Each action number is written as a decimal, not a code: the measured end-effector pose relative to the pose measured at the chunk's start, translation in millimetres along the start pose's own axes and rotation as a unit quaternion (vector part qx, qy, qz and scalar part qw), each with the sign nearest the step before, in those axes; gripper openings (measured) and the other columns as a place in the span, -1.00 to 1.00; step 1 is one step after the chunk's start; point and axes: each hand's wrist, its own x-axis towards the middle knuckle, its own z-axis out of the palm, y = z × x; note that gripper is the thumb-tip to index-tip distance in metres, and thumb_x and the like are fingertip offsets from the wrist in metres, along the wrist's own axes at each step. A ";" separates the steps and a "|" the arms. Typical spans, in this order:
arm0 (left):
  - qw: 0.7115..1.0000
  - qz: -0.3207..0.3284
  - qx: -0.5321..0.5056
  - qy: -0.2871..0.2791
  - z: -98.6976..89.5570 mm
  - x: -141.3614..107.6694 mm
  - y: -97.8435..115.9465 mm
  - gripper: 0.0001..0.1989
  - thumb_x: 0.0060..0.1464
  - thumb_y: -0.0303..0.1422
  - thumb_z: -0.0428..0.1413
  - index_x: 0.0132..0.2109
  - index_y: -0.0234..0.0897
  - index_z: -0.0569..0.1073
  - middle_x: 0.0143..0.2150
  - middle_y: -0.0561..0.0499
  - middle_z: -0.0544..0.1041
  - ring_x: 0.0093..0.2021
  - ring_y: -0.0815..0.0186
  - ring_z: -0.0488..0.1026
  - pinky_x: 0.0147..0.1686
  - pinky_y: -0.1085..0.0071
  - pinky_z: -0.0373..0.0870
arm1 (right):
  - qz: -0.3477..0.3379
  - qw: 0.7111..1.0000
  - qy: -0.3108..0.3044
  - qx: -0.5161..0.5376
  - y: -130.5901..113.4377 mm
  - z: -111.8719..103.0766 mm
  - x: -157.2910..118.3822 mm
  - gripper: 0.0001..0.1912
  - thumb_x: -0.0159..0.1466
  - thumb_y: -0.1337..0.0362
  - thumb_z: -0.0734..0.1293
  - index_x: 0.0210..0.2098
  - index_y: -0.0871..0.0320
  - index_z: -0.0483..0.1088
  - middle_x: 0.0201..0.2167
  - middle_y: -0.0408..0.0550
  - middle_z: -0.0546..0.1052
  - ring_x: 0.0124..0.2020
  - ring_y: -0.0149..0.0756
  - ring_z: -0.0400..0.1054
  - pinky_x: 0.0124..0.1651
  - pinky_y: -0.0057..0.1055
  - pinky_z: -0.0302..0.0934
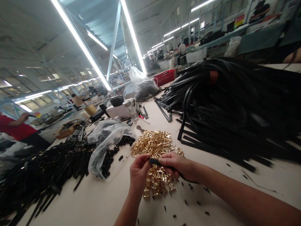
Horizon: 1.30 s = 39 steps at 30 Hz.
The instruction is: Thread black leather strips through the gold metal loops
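My right hand (175, 162) is closed, thumb and fingers pinching a flat black strap (154, 161) near its end. More of that strap seems to run back under the right wrist. My left hand (139, 171) is closed in a pinch at the strap's tip; what lies between its fingertips is too small to make out. Both hands are over a heap of gold metal buckles (152, 141), which spreads behind and below them on the pale table (94, 201). Small black pieces (174, 216) lie scattered near the right forearm.
A big bundle of black straps (230, 103) covers the right side. To the left are a plastic bag (98, 163) spilling small black parts and a pile of straps with gold fittings (47, 169). Farther back stand a glass jar (130, 110), a red crate (164, 77) and several people.
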 end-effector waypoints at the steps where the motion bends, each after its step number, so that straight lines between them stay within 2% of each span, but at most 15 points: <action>1: 1.000 -0.003 0.003 -0.002 0.7 -0.6 0.3 -0.77 -0.12 -0.35 0.34 -0.26 -0.29 0.55 -0.36 0.04 0.57 -0.35 0.39 0.47 -0.31 0.51 0.42 | 0.002 1.000 0.001 0.005 -0.3 -0.1 0.1 -0.60 0.13 -0.04 0.42 -0.40 0.19 0.34 -0.72 -0.33 0.26 -0.78 -0.63 -0.03 -0.76 -0.70 -0.09; 7: 1.000 -0.013 -0.025 -0.013 2.3 -0.5 -3.5 -0.77 -0.07 -0.33 0.31 -0.22 -0.29 0.55 -0.29 -0.02 0.61 -0.28 0.30 0.52 -0.24 0.42 0.47 | 0.011 1.000 0.025 -0.005 2.1 0.2 2.2 -0.60 0.13 -0.04 0.41 -0.43 0.18 0.32 -0.72 -0.33 0.26 -0.78 -0.62 -0.01 -0.75 -0.68 -0.12; 15: 0.999 0.025 0.024 0.003 0.4 -2.2 -8.1 -0.71 0.05 -0.28 0.23 -0.07 -0.26 0.54 -0.11 -0.09 0.60 -0.13 0.21 0.53 -0.06 0.28 0.46 | 0.003 0.999 0.038 -0.023 5.8 4.4 2.7 -0.62 0.14 -0.02 0.40 -0.44 0.18 0.31 -0.72 -0.32 0.28 -0.78 -0.61 0.01 -0.74 -0.63 -0.14; 20: 0.999 0.036 0.030 -0.007 3.2 -5.5 -11.0 -0.69 0.07 -0.27 0.21 -0.03 -0.23 0.54 -0.06 -0.10 0.59 -0.03 0.17 0.50 0.03 0.26 0.41 | -0.016 0.998 0.056 -0.014 6.3 8.3 2.8 -0.56 0.15 -0.08 0.38 -0.48 0.17 0.26 -0.71 -0.34 0.25 -0.76 -0.61 -0.01 -0.70 -0.63 -0.13; 25: 0.997 0.053 0.060 -0.021 7.4 -10.9 -8.1 -0.67 0.14 -0.25 0.17 0.05 -0.19 0.51 0.09 -0.09 0.51 0.14 0.13 0.38 0.17 0.25 0.28 | -0.049 0.995 0.083 -0.037 8.1 9.6 4.4 -0.55 0.17 -0.11 0.36 -0.44 0.17 0.28 -0.69 -0.33 0.27 -0.74 -0.60 0.00 -0.68 -0.62 -0.15; 28: 0.999 0.032 -0.005 0.000 10.2 -10.9 -8.2 -0.64 0.11 -0.26 0.20 0.07 -0.16 0.49 0.09 -0.07 0.51 0.15 0.16 0.38 0.15 0.29 0.30 | -0.077 0.987 0.107 -0.088 9.1 11.0 4.5 -0.57 0.18 -0.10 0.33 -0.43 0.17 0.29 -0.70 -0.31 0.29 -0.74 -0.57 0.01 -0.69 -0.61 -0.13; 32: 0.983 -0.050 -0.176 0.032 13.4 -6.6 -10.6 -0.55 0.00 -0.32 0.30 0.07 -0.14 0.47 -0.08 -0.03 0.58 -0.08 0.29 0.52 -0.04 0.42 0.44 | -0.115 0.967 0.137 -0.183 7.0 14.4 1.7 -0.66 0.23 0.02 0.30 -0.44 0.18 0.34 -0.69 -0.26 0.32 -0.70 -0.53 0.07 -0.66 -0.59 -0.07; 34: 0.967 -0.086 -0.236 0.035 14.8 -5.0 -9.9 -0.60 -0.03 -0.33 0.33 -0.01 -0.20 0.51 -0.16 -0.04 0.60 -0.16 0.33 0.54 -0.10 0.45 0.46 | -0.128 0.959 0.138 -0.213 5.3 15.9 0.4 -0.69 0.25 0.07 0.28 -0.45 0.18 0.35 -0.67 -0.23 0.34 -0.68 -0.52 0.10 -0.64 -0.58 -0.06; 39: 0.952 -0.103 -0.288 0.027 17.2 -5.9 -6.2 -0.69 -0.09 -0.34 0.36 -0.15 -0.30 0.56 -0.18 -0.11 0.61 -0.18 0.29 0.56 -0.13 0.44 0.50 | -0.155 0.946 0.143 -0.244 3.5 16.8 -0.4 -0.72 0.28 0.11 0.25 -0.46 0.17 0.33 -0.66 -0.22 0.35 -0.65 -0.48 0.14 -0.60 -0.55 0.00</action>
